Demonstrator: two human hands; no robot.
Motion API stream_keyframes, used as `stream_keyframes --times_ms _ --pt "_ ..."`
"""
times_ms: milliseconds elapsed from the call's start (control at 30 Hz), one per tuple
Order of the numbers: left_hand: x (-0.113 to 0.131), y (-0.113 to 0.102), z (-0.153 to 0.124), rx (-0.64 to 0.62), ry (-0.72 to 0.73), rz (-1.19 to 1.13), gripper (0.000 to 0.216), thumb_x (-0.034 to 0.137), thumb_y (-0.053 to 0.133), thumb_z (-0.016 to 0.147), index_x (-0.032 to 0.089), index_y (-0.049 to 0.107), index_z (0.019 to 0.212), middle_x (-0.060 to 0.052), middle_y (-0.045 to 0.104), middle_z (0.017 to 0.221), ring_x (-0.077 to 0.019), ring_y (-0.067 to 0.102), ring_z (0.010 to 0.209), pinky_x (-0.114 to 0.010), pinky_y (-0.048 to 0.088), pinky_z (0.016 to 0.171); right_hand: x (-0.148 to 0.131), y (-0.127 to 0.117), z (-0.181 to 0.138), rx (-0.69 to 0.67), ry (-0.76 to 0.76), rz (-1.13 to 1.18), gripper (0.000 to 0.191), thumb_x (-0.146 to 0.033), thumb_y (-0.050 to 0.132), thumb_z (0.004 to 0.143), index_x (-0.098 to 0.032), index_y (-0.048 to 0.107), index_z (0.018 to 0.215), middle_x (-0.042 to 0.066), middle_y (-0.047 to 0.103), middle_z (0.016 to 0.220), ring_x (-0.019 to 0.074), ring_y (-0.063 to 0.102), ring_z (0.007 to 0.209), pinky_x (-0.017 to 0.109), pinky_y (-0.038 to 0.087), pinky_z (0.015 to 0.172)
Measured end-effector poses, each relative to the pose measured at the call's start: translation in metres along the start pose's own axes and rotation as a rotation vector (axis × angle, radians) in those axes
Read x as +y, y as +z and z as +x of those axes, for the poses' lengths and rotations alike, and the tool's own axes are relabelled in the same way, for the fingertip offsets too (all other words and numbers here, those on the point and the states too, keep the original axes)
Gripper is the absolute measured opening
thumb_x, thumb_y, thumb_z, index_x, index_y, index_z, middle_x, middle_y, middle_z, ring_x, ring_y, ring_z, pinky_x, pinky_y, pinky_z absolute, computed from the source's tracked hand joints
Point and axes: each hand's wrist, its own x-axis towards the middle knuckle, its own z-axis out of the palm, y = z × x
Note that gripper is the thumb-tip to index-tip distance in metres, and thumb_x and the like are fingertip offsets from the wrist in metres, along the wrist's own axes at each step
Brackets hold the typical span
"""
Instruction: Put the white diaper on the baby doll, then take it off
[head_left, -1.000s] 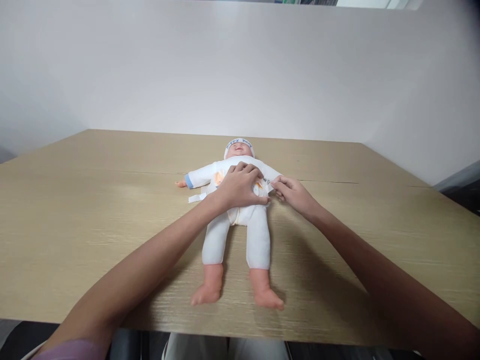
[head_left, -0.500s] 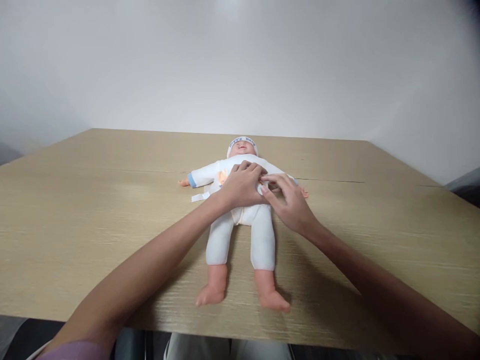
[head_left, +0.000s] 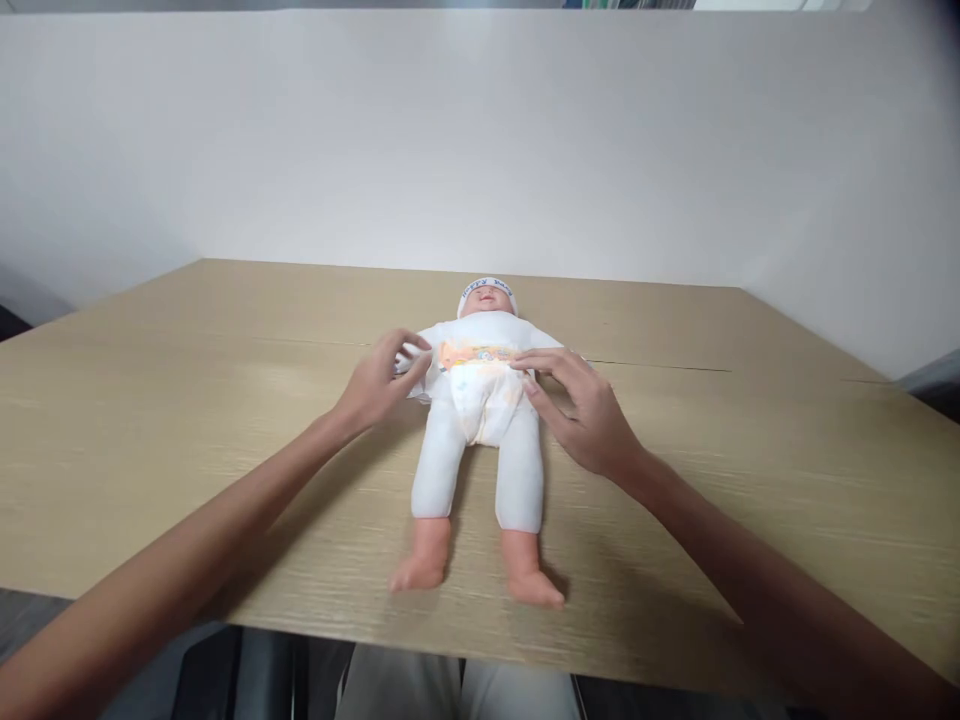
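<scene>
A baby doll (head_left: 442, 470) in a white suit and a lettered cap lies on its back, feet towards me. Round its waist is a white diaper (head_left: 487, 400) with an orange patterned band across the front. My left hand (head_left: 386, 378) is at the diaper's left side, fingers curved and thumb apart, over the doll's arm; a white flap shows just below it. My right hand (head_left: 585, 410) lies at the diaper's right side, fingers stretched along the band's end and thumb lower on the edge. Both hands partly hide the doll's arms.
The doll lies on a wooden table (head_left: 225, 480) with a thin seam running across it. A pale wall or panel (head_left: 480, 140) stands behind the table. My legs (head_left: 457, 690) are below the table's near edge.
My left hand has moved off the diaper's front to its left side, baring the orange band. My right hand stays at the right side. The view has tilted up slightly.
</scene>
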Motion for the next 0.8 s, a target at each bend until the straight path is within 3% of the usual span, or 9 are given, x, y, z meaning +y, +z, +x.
stream_keyframes --times_ms 67,133,233,400,600,700,800 --pt "-0.026 -0.005 -0.012 -0.066 -0.095 0.147 0.039 0.059 0.058 0.103 0.021 0.067 0.111 -0.01 0.077 0.121 -0.0279 0.07 0.104 -0.045 0.056 0.098 -0.013 0.005 0.019 -0.032 -0.045 -0.024 0.018 -0.031 0.058 0.112 -0.027 0.074 0.121 0.007 0.077 0.124 0.0269 0.07 0.12 0.046 0.054 0.108" --pt "-0.044 -0.006 -0.02 -0.109 -0.095 0.272 0.039 0.058 0.058 0.101 0.021 0.066 0.107 -0.012 0.076 0.113 -0.0311 0.069 0.105 -0.048 0.054 0.1 -0.021 0.017 0.04 -0.078 -0.067 -0.063 0.015 -0.031 0.06 0.11 -0.026 0.073 0.114 0.007 0.075 0.116 0.0262 0.069 0.111 0.043 0.054 0.102" --pt "-0.056 -0.003 -0.022 -0.148 -0.082 0.352 0.034 0.055 0.057 0.098 0.022 0.063 0.1 -0.013 0.075 0.105 -0.0326 0.068 0.104 -0.048 0.052 0.099 -0.02 0.042 0.069 -0.183 -0.055 -0.137 0.01 -0.032 0.063 0.107 -0.025 0.071 0.109 0.007 0.073 0.113 0.0261 0.068 0.106 0.042 0.052 0.1" --pt "-0.055 -0.004 -0.008 -0.273 -0.204 0.316 0.033 0.054 0.066 0.089 0.024 0.057 0.078 -0.01 0.072 0.089 -0.0302 0.065 0.094 -0.04 0.049 0.084 -0.003 0.071 0.1 -0.355 0.098 -0.288 0.01 -0.032 0.072 0.096 -0.023 0.074 0.1 0.008 0.075 0.105 0.0278 0.068 0.103 0.04 0.05 0.092" --pt "-0.048 -0.026 0.014 -0.445 -0.268 0.147 0.036 0.052 0.062 0.086 0.023 0.058 0.065 -0.002 0.06 0.067 -0.0188 0.053 0.065 -0.033 0.039 0.063 0.006 0.076 0.102 -0.367 0.197 -0.266 0.023 -0.034 0.074 0.088 -0.022 0.079 0.107 0.005 0.075 0.099 0.0265 0.067 0.097 0.038 0.046 0.084" --pt "-0.037 -0.034 0.025 -0.44 -0.288 -0.066 0.04 0.056 0.061 0.088 0.022 0.06 0.067 -0.002 0.059 0.069 -0.0173 0.049 0.065 -0.033 0.037 0.064 0.01 0.079 0.099 -0.356 0.178 -0.259 0.032 -0.035 0.073 0.087 -0.021 0.078 0.114 0.006 0.074 0.099 0.0274 0.066 0.096 0.04 0.046 0.084" --pt "-0.018 -0.025 0.035 -0.409 -0.293 -0.317 0.04 0.057 0.07 0.083 0.021 0.064 0.067 -0.003 0.06 0.072 -0.018 0.05 0.068 -0.034 0.039 0.067 0.013 0.084 0.096 -0.327 0.158 -0.249 0.038 -0.036 0.071 0.088 -0.02 0.077 0.121 0.007 0.075 0.099 0.0293 0.067 0.096 0.042 0.047 0.085"
